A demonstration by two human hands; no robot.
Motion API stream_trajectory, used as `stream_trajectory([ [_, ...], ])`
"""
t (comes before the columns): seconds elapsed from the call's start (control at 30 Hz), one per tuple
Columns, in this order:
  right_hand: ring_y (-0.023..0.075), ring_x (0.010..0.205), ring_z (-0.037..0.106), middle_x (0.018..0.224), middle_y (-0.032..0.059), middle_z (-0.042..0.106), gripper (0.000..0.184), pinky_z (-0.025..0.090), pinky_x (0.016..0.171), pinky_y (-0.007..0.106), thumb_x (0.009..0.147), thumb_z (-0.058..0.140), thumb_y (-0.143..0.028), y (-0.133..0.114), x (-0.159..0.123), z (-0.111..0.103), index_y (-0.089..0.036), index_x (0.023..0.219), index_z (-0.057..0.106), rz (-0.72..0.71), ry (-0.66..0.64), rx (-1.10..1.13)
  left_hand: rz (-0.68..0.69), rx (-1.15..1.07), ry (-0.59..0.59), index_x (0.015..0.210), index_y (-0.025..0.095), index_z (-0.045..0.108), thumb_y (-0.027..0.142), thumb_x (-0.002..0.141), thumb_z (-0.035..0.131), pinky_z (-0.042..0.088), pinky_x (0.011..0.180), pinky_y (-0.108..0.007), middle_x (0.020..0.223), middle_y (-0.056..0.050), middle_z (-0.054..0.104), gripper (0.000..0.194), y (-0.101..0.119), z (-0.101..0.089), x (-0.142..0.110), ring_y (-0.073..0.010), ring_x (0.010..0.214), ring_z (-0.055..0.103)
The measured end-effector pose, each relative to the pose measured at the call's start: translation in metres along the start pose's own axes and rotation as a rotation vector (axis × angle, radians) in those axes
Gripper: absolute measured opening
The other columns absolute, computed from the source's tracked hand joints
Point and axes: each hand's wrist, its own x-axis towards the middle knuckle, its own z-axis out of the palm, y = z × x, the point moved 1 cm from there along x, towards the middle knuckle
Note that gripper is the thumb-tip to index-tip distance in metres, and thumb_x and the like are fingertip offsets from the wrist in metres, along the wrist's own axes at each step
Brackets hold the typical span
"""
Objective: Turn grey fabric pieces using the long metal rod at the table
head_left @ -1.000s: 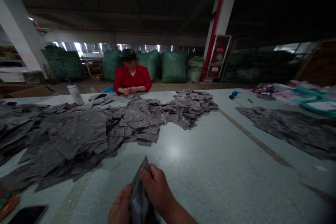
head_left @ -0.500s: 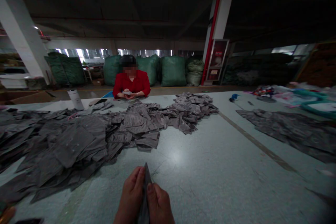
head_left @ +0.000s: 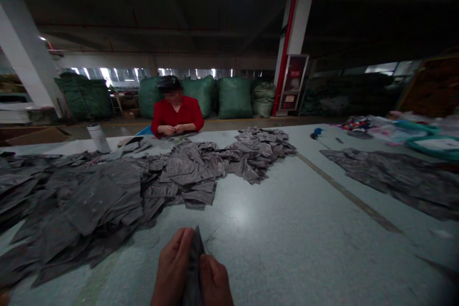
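Dim light, far windows (head_left: 118,75) glowing, glare on table (head_left: 238,213).

Note that the folded piece (head_left: 193,267) between your hands is thin grey cloth with a faint sheen, like the crumpled grey cloth pieces (head_left: 103,196) heaped on the worktop (head_left: 287,229). The worktop has a smooth, pale green finish, glossy where light strikes it. The sacks (head_left: 234,98) behind are green woven plastic. The white bottle (head_left: 98,138) is smooth. The pillar (head_left: 27,43) is matt painted concrete.
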Motion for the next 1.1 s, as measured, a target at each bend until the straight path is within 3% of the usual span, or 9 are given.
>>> stream_trajectory([
  [0.13,0.0147,0.057,0.046,0.056,0.0021,0.050,0.060,0.039,0.053,0.024,0.070,0.034,-0.072,-0.001,0.000,0.002,-0.017,0.060,0.054,0.012,-0.022,0.068,-0.027,0.004,-0.050,0.060,0.019,0.053,0.047,0.073,0.048,0.037,0.050,-0.021,0.053,0.004,0.047,0.032,0.002,0.001,-0.001,-0.0130,0.053,0.045],
  [0.3,0.0112,0.059,0.043,0.060,-0.0006,0.046,0.050,0.035,0.054,0.020,0.078,0.038,-0.060,-0.027,0.014,-0.019,-0.014,0.066,0.052,-0.016,-0.283,0.001,-0.036,-0.062,-0.075,0.069,0.018,0.060,0.048,0.072,0.048,0.043,0.061,-0.023,0.065,-0.001,0.060,0.032,-0.001,0.004,-0.005,-0.0170,0.065,0.055],
  [0.37,0.0101,0.058,0.042,0.060,-0.0015,0.045,0.045,0.034,0.052,0.019,0.081,0.038,-0.056,-0.039,0.019,-0.025,-0.014,0.066,0.050,-0.082,-0.323,-0.039,-0.020,-0.072,-0.067,0.068,0.019,0.059,0.048,0.072,0.049,0.043,0.062,-0.023,0.065,0.000,0.060,0.031,-0.003,0.004,-0.006,-0.0176,0.067,0.055],
  [0.5,0.0108,0.057,0.045,0.060,0.0004,0.049,0.046,0.036,0.055,0.020,0.084,0.034,-0.051,-0.046,0.019,-0.020,-0.015,0.063,0.050,-0.156,-0.273,-0.094,-0.003,0.010,0.033,0.064,0.020,0.058,0.050,0.071,0.047,0.042,0.061,-0.022,0.061,0.000,0.059,0.033,-0.006,0.004,-0.010,-0.0182,0.066,0.055],
  [0.67,0.0130,0.060,0.047,0.062,0.0031,0.052,0.050,0.040,0.056,0.022,0.082,0.031,-0.057,-0.027,0.011,-0.006,-0.014,0.067,0.052,-0.092,-0.171,0.003,0.022,0.043,-0.092,0.063,0.020,0.056,0.049,0.074,0.044,0.041,0.057,-0.022,0.058,0.002,0.055,0.033,0.002,0.003,-0.001,-0.0156,0.059,0.052],
  [0.8,0.0136,0.062,0.049,0.064,0.0041,0.054,0.054,0.041,0.056,0.022,0.079,0.031,-0.062,-0.020,0.010,0.001,-0.014,0.068,0.053,-0.081,-0.146,0.120,0.061,0.179,-0.092,0.058,0.020,0.053,0.046,0.073,0.048,0.038,0.052,-0.022,0.052,0.003,0.050,0.031,0.009,-0.001,0.004,-0.0143,0.054,0.049],
  [0.97,0.0129,0.062,0.049,0.064,0.0036,0.054,0.048,0.041,0.058,0.022,0.080,0.038,-0.056,-0.026,0.011,-0.005,-0.012,0.066,0.054,-0.075,-0.213,0.107,-0.012,0.030,-0.037,0.063,0.020,0.059,0.051,0.071,0.045,0.042,0.056,-0.023,0.058,0.000,0.059,0.035,0.002,0.004,-0.006,-0.0179,0.060,0.055],
  [1.1,0.0124,0.060,0.047,0.062,0.0023,0.052,0.048,0.040,0.056,0.022,0.081,0.037,-0.055,-0.029,0.009,-0.010,-0.013,0.067,0.053,-0.086,-0.182,0.123,-0.043,-0.106,0.007,0.062,0.018,0.059,0.054,0.069,0.047,0.043,0.057,-0.024,0.058,-0.001,0.058,0.038,-0.004,0.008,-0.009,-0.0174,0.060,0.054],
])
